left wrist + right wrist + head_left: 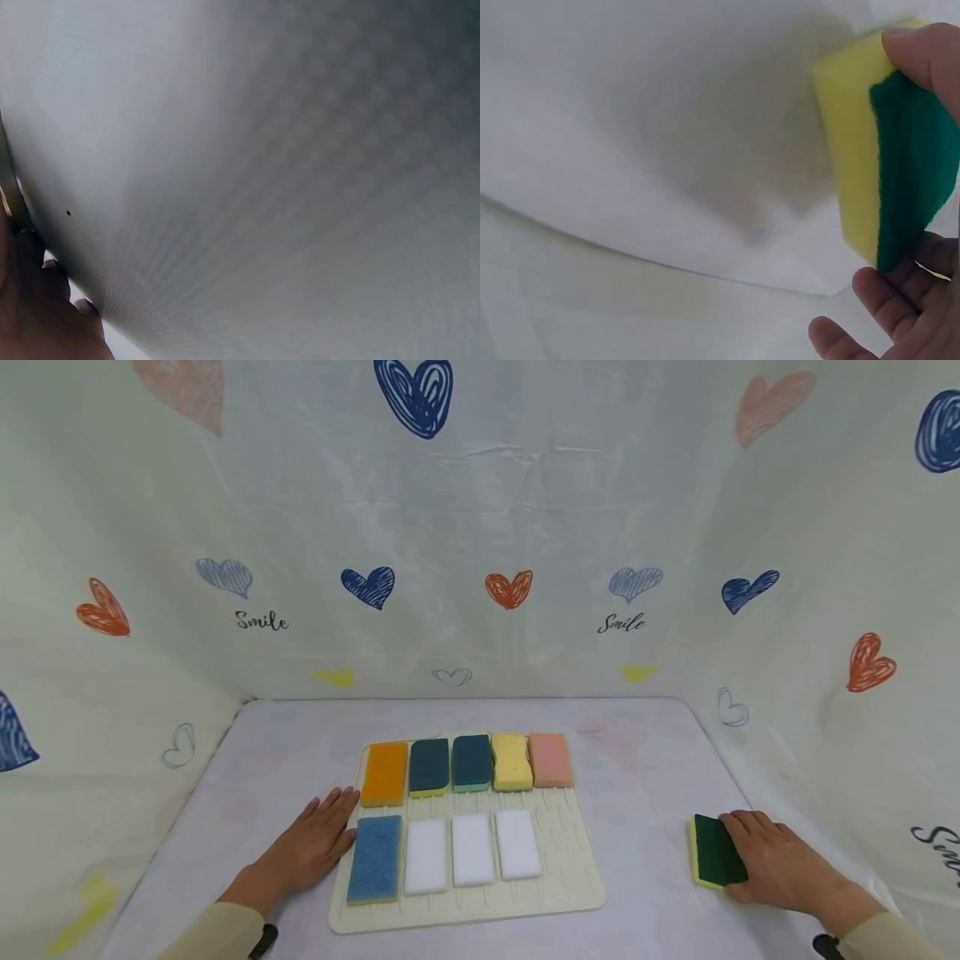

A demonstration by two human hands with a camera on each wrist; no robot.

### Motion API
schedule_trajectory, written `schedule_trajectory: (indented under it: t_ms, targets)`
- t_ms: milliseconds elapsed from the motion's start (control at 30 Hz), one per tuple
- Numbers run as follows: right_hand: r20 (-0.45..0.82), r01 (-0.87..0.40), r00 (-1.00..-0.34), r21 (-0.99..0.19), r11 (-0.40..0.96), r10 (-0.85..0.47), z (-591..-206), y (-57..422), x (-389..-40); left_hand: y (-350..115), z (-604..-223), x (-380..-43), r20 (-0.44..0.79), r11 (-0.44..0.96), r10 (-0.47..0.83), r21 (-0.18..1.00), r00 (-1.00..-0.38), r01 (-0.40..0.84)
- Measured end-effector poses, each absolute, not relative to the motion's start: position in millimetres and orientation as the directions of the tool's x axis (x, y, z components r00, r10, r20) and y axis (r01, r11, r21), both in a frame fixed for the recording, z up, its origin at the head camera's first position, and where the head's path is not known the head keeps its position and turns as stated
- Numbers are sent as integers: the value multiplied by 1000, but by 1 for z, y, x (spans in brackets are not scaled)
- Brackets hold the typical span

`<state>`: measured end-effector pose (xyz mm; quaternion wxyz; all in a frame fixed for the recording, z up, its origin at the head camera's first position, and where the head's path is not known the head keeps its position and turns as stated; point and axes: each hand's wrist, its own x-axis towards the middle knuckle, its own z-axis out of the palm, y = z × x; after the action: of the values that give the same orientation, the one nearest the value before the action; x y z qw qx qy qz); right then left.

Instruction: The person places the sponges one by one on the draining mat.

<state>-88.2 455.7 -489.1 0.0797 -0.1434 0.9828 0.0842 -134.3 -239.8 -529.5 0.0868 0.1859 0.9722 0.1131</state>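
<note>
My right hand (pixel 780 864) grips a scouring sponge (pixel 716 852) at the right side of the table, its dark green scouring face up. In the right wrist view, the thumb lies on one end of this yellow-and-green sponge (pixel 855 157) and fingers are at the other. At the left edge of a cream ridged mat (pixel 577 852), my left hand (pixel 311 843) rests with its fingers extended. Beside its fingertips are an orange sponge (pixel 384 774) and a blue sponge (pixel 374 860). Only part of the left hand (pixel 52 315) shows in the left wrist view.
Along the mat's back row lie two dark-topped sponges (pixel 429 765), a yellow one (pixel 512 762) and a pink one (pixel 551 760). Three white sponges (pixel 472 849) line the front row. A heart-printed curtain (pixel 480 527) surrounds the table's (pixel 637 777) back and sides.
</note>
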Motion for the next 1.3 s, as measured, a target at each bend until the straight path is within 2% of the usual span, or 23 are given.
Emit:
schedule_trajectory:
  t_ms: [167, 433, 700, 1300]
  targets:
    - [-37, -327, -945, 172, 929, -326, -490, 445, -100, -240, -531, -135, -140, 908, 375, 256, -917, 332]
    - [114, -417, -886, 233, 879, -450, -490, 413, -125, -241, -534, -137, -138, 908, 376, 249, -916, 335]
    - [167, -460, -841, 277, 843, -514, -483, 377, -144, -240, -532, -136, -139, 910, 373, 249, -917, 332]
    - [134, -491, -829, 290, 822, -543, -479, 328, -154, -242, -533, -136, -121, 905, 379, 256, -917, 341]
